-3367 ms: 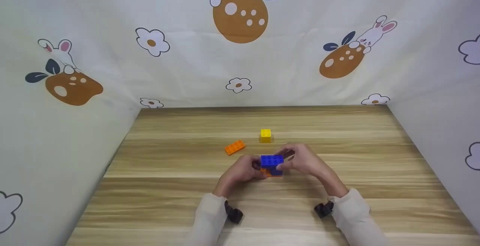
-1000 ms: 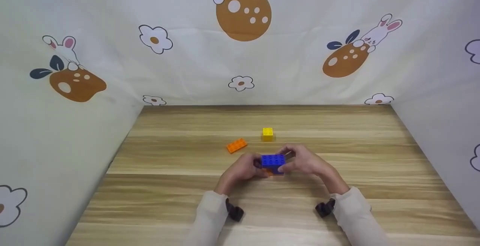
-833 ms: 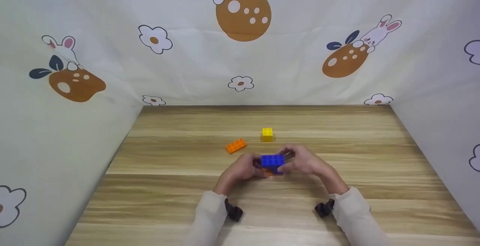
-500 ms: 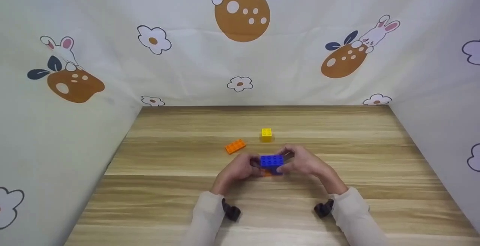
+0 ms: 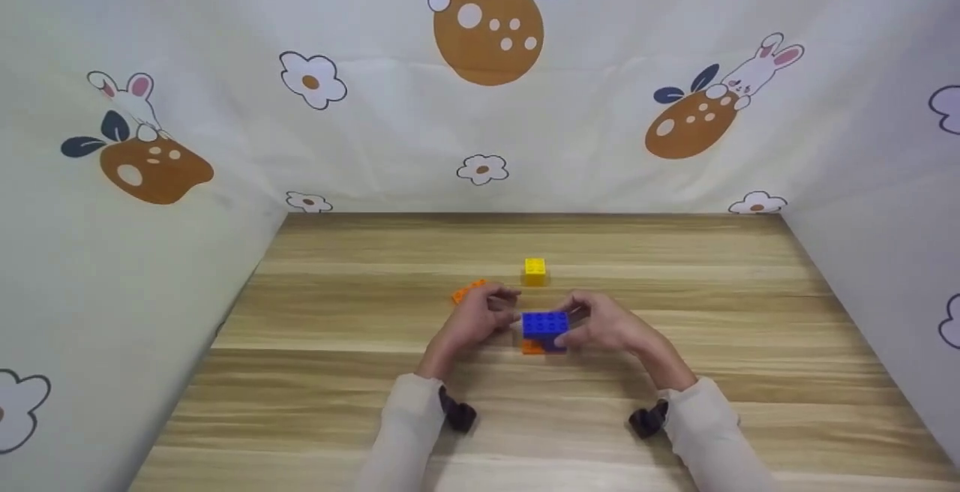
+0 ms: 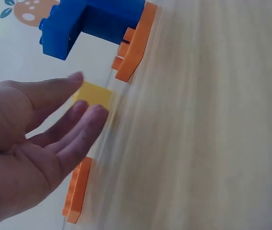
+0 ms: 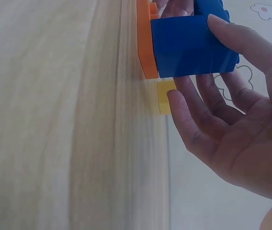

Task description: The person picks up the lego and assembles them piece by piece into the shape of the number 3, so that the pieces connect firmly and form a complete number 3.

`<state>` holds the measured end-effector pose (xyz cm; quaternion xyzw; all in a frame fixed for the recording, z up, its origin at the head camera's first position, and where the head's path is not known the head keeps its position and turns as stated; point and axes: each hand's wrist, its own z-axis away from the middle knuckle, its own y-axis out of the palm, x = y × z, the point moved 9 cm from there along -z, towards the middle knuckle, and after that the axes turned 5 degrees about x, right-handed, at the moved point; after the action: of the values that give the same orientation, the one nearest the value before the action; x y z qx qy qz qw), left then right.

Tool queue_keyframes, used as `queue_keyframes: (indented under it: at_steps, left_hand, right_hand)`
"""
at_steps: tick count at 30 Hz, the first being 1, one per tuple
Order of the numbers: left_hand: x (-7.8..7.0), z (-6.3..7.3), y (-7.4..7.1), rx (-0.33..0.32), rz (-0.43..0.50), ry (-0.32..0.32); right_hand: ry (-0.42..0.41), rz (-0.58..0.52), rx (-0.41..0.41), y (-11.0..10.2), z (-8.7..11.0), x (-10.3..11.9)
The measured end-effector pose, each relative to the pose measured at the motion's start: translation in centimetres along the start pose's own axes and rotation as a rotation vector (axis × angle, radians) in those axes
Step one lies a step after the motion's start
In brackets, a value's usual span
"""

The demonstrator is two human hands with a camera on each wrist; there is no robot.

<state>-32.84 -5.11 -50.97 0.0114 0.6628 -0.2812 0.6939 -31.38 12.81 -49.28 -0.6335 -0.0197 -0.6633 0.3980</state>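
On the table stands a small stack: an orange flat brick point(image 6: 136, 48) at the bottom, with blue bricks point(image 5: 545, 322) on it. The upper blue brick overhangs to the left, over bare orange studs. My right hand point(image 5: 611, 321) grips the blue part from the right, its thumb on the near side in the right wrist view. Just left of the stack, my left hand point(image 5: 474, 319) is apart from it, with fingers loosely bent and nothing between them. A second orange flat brick point(image 5: 466, 293) lies behind the left hand, partly hidden by it.
A yellow brick point(image 5: 535, 272) stands on the wooden table point(image 5: 337, 402) behind the stack. A pale printed cloth point(image 5: 390, 117) encloses the table at the back and both sides.
My left hand has let go of the stack and moved left and slightly back, now covering part of the loose orange brick. The right hand keeps its grip on the blue part.
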Motion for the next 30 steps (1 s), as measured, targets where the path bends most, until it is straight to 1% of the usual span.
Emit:
queue_keyframes:
  at_steps: [4,11,14,18,25,30]
  left_hand:
    - [-0.4,-0.9,-0.7,-0.053,0.046,0.016]
    - [-0.9,-2.8,-1.7,-0.109,0.126,0.0]
    - [-1.3,-3.5,-2.0,-0.114,0.145,0.001]
    - [-1.4,-4.1,-2.0,-0.106,0.162,-0.014]
    - [-0.5,-5.1,-1.8,-0.099,0.186,-0.035]
    - [0.0,-5.4,-1.4,-0.082,0.203,-0.046]
  right_hand:
    - [0.027,-0.004,0.0,0.0,0.0,-0.2]
    - [0.032,0.024,-0.002,0.0,0.0,-0.2]
    - [0.027,0.02,-0.006,0.0,0.0,-0.3]
    - [0.007,0.005,-0.005,0.1,0.0,-0.2]
    - [0.001,0.006,-0.005,0.1,0.1,-0.1]
    - [0.015,-0.003,-0.002,0.0,0.2,-0.2]
